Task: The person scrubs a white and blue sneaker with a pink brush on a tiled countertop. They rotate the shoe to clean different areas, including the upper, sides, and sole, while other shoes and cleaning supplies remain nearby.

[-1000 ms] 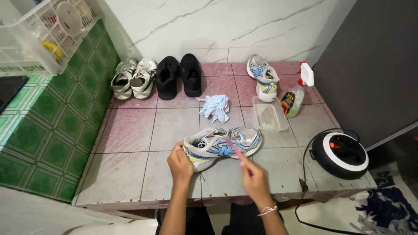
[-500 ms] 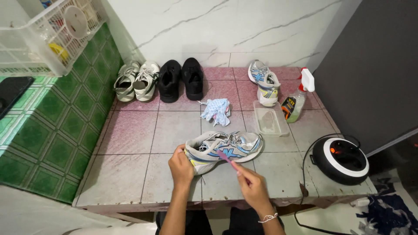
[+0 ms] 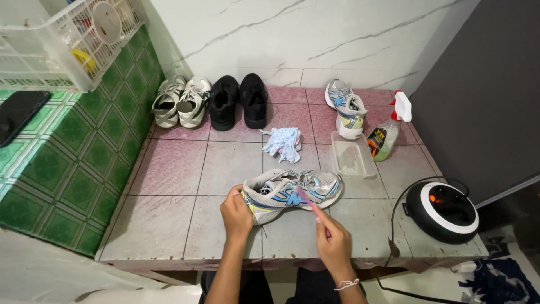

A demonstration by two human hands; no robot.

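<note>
Your left hand (image 3: 236,211) grips the near sneaker's (image 3: 292,190) heel; your right hand (image 3: 333,242) pinches a pink brush (image 3: 308,202) against its side. Scrubbing looks underway; its mate (image 3: 345,107) waits far right.

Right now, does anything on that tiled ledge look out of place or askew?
Mostly tidy. The odd one is the lone sneaker at the back right: it sits apart from the two neat pairs and its toe rests on the clear tray. The crumpled cloth lies loose mid-ledge. Nothing looks spilled.
</note>
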